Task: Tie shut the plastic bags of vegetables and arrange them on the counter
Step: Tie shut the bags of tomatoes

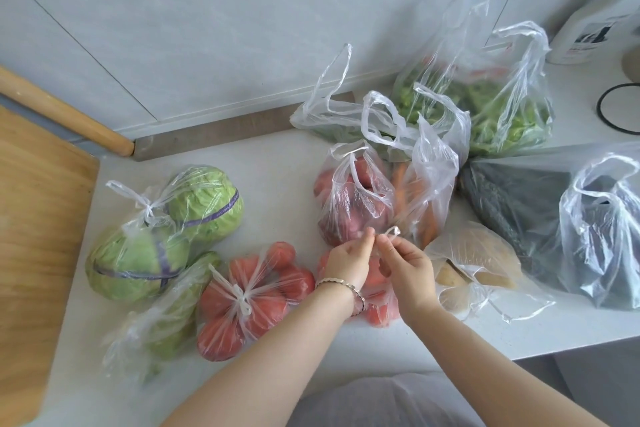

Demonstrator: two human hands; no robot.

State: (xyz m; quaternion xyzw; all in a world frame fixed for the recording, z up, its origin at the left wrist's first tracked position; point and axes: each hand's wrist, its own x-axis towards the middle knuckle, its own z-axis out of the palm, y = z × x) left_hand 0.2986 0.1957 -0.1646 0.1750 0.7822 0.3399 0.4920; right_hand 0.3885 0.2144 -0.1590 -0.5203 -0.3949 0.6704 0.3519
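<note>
counter (270,177): white, carries every bag; my landmark = the tomato bag (377,305) under my hands, near the front edge.
greens bag (502,114): behind & right of the tomato bag, handles loose, untied; parked at the back, prob. waiting its turn.
cabbage bag (162,229): well left of the tomato bag, knotted, lying on its side; looks set aside as done.
second tomato bag (242,302): just left of the tomato bag, knot on top; I'd judge the done pile sits on that side.
red-veg bag (353,201): just behind the tomato bag, handles up, untied.
left hand (346,260): over the tomato bag's top, thumb & fingertips pinching one handle strip.
right hand (408,267): close beside the left, fingers curled, pinching the other strip.
handle loop (391,231): above the tomato bag, betw. both hands; held up so the strips can cross. Knot half-made, I think, not pulled tight yet.
</note>
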